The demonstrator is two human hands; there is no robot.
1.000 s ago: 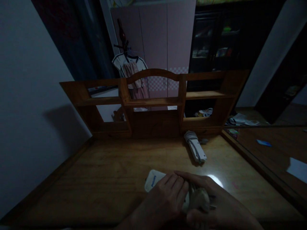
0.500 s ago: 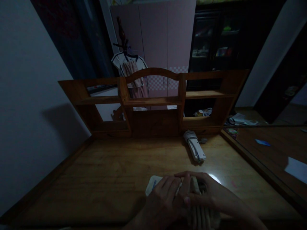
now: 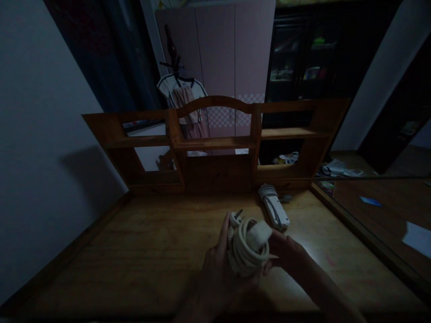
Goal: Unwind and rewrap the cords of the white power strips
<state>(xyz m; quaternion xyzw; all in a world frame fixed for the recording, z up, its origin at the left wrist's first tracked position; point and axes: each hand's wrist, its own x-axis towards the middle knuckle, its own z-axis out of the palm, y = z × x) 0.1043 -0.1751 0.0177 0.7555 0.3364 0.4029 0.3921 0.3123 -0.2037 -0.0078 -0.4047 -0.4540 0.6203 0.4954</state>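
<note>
Low over the front of the wooden desk, a white power strip [image 3: 259,235] points its end up, with its pale cord [image 3: 244,253] wound round it in several loops. A plug [image 3: 235,219] with bare metal pins sticks up at the upper left of the coil. My left hand [image 3: 218,264] is closed round the left side and underside of this bundle. On its right side, my right hand [image 3: 283,251] has its fingers curled against the coil; part of its grip is hidden in shadow.
Behind my hands, a second white power strip [image 3: 275,210] with wound cord lies on the desk [image 3: 144,242]. A wooden shelf unit [image 3: 215,142] rises along the back edge. A wall [image 3: 50,179] borders the left, and a raised wooden edge [image 3: 357,233] runs along the right.
The bundle has turned and come up, so its end, the coils and the plug pins now show. My left hand has shifted under its left side; my right hand has moved to its right.
</note>
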